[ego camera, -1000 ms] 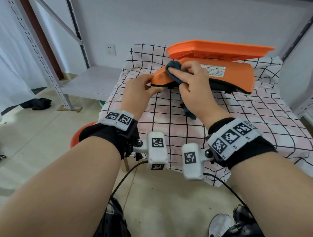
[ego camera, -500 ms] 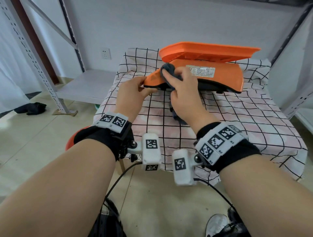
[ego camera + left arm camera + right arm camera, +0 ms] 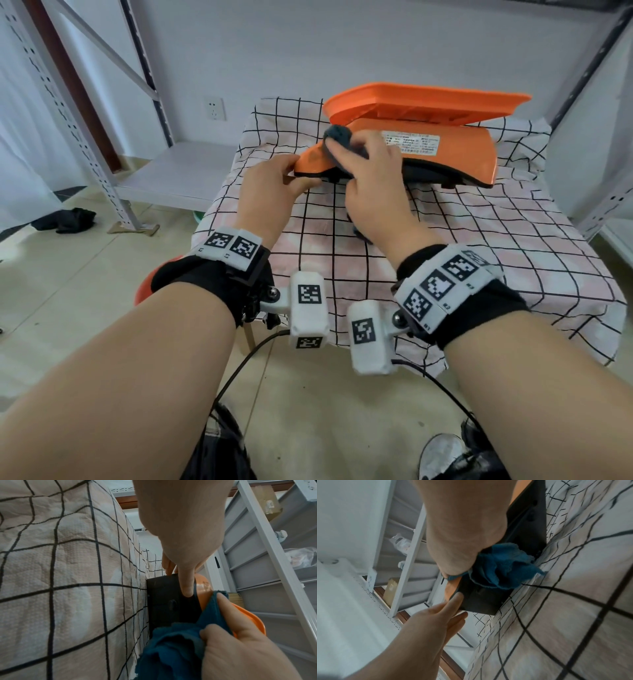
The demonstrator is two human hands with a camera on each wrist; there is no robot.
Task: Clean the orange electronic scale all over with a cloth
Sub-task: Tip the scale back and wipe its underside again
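Observation:
The orange electronic scale (image 3: 452,161) lies on the checked tablecloth (image 3: 479,246), its black underside (image 3: 164,599) turned toward me and its weighing tray (image 3: 428,102) on top at the back. My left hand (image 3: 274,181) pinches the scale's left corner, thumb (image 3: 187,585) on the black base. My right hand (image 3: 373,185) grips a bunched dark blue cloth (image 3: 339,135) and presses it on the orange left end. In the wrist views the cloth (image 3: 501,568) hangs down over the black base. A white label (image 3: 411,144) shows beside my fingers.
Grey metal shelving uprights (image 3: 68,120) stand at the left and another (image 3: 582,85) at the right. A low white shelf board (image 3: 171,174) lies left of the table. A dark rag (image 3: 68,219) is on the floor, and a red stool (image 3: 147,284) shows under my left wrist.
My right hand has rubbed the cloth slightly across the scale's left end. My left hand keeps its hold on the corner. The head view has shifted a little.

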